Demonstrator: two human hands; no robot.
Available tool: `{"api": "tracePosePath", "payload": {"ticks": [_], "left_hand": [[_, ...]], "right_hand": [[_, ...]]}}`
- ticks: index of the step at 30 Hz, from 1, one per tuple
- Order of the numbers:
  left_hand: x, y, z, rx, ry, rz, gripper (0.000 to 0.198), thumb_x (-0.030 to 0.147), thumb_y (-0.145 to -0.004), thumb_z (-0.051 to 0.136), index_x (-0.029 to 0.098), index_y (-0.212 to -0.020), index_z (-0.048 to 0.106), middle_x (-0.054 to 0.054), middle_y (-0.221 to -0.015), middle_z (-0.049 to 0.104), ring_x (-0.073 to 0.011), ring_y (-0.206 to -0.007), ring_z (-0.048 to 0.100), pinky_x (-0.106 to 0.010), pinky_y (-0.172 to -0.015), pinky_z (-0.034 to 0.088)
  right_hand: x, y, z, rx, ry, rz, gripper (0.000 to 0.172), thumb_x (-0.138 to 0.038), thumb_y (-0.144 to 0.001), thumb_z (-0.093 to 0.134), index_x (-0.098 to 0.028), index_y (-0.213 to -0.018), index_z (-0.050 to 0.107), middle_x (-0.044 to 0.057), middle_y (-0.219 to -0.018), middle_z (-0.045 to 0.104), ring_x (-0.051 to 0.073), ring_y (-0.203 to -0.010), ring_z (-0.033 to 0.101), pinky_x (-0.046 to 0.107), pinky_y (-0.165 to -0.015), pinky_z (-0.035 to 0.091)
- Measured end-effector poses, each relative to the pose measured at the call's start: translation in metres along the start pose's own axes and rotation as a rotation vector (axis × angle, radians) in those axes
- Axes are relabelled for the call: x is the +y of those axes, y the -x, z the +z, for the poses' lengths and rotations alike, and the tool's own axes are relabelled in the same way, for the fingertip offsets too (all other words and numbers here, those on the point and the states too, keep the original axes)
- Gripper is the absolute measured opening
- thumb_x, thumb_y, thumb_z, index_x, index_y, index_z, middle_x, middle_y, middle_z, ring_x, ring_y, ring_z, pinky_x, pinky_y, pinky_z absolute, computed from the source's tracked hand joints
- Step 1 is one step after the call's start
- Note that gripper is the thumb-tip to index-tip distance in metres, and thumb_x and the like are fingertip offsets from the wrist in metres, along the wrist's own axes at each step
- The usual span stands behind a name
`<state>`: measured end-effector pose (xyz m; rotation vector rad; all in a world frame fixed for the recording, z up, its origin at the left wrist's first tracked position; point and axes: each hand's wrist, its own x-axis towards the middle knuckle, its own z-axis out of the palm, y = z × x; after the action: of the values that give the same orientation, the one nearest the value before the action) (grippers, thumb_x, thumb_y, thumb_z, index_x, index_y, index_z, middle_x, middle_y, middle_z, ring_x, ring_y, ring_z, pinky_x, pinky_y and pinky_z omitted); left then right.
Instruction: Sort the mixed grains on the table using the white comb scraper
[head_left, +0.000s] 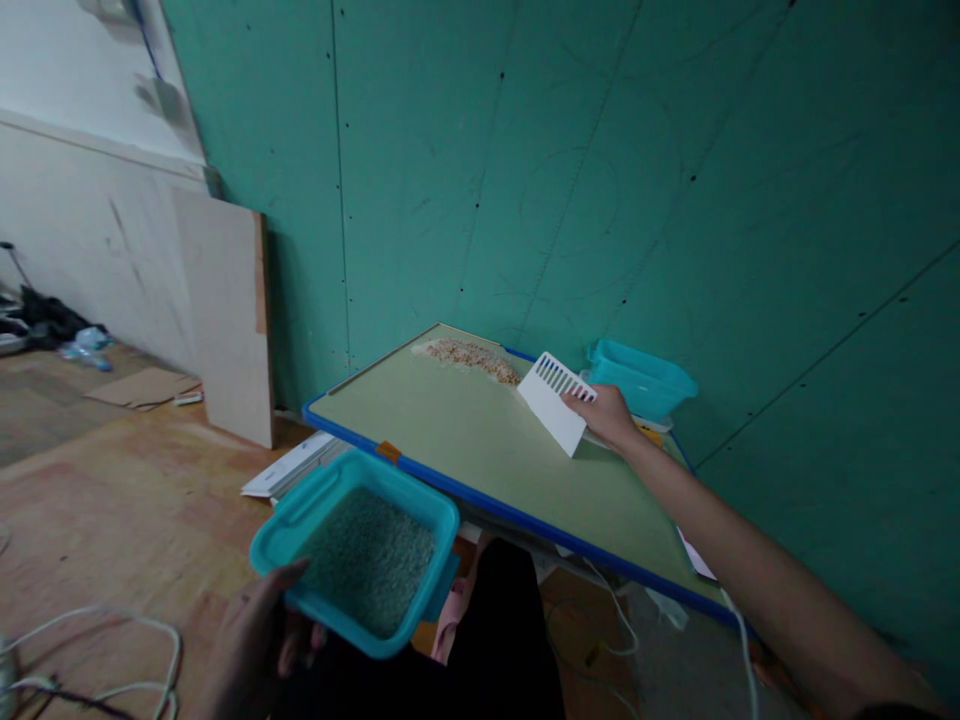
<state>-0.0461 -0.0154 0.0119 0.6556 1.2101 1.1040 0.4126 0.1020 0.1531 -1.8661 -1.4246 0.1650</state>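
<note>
My left hand (266, 625) grips the near-left rim of a turquoise plastic tub (442, 515), thumb over the edge. Pale grains (371, 560) cover the bottom of this tub, which hangs just off the table's front edge. In my right hand (604, 415) is a flat white scraper (551, 410) with a row of slots along its upper edge, pinched by its right corner. The scraper stands tilted over the table (450, 435). Its left corner is close to a strip of mixed brown and white grains (469, 358) along the table's back edge; whether they touch I cannot tell.
A second turquoise tub (643, 378) stands at the table's back right, against the green wall (420, 150). A board (225, 310) leans on the wall at left. White cables (97, 612) lie on the floor. My legs (506, 630) are below the table's front edge.
</note>
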Motion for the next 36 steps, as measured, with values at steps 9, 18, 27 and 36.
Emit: {"api": "tracePosePath", "payload": {"ticks": [9,18,27,36], "left_hand": [[0.002,0.003,0.004,0.021,0.018,0.056,0.080,0.043,-0.105,0.049,0.025,-0.028,0.056,-0.006,-0.030,0.050,-0.0092,-0.028,0.045,-0.023,-0.042,0.039],[0.003,0.004,0.004,0.022,0.015,0.051,0.080,0.041,-0.105,0.048,0.025,-0.027,0.054,-0.006,-0.028,0.049,-0.0092,-0.027,0.045,-0.022,-0.042,0.038],[-0.014,-0.015,-0.013,-0.014,-0.035,0.034,0.082,0.048,-0.103,0.047,0.024,-0.025,0.056,-0.010,-0.028,0.050,-0.0123,-0.027,0.038,-0.029,-0.041,0.038],[-0.002,-0.005,-0.008,-0.060,-0.066,0.066,0.075,0.044,-0.102,0.050,0.028,-0.029,0.061,-0.010,-0.033,0.056,-0.0162,-0.032,0.044,-0.032,-0.047,0.043]], "right_hand": [[-0.011,-0.012,0.019,-0.036,-0.025,-0.029,0.021,-0.032,-0.083,0.072,-0.013,-0.078,0.081,0.010,-0.077,0.080,0.023,-0.071,0.071,0.026,-0.057,0.043],[-0.042,-0.011,0.028,-0.024,0.140,-0.088,0.018,-0.026,-0.085,0.073,-0.015,-0.073,0.080,0.010,-0.075,0.081,0.023,-0.069,0.073,0.026,-0.058,0.042],[-0.051,-0.005,0.026,0.005,0.275,-0.177,0.025,-0.029,-0.091,0.069,-0.014,-0.074,0.081,0.013,-0.074,0.080,0.025,-0.072,0.073,0.028,-0.060,0.041],[-0.065,-0.015,0.034,-0.063,0.356,-0.219,0.024,-0.027,-0.093,0.072,-0.013,-0.075,0.081,0.014,-0.078,0.081,0.025,-0.073,0.074,0.028,-0.062,0.041]]}}
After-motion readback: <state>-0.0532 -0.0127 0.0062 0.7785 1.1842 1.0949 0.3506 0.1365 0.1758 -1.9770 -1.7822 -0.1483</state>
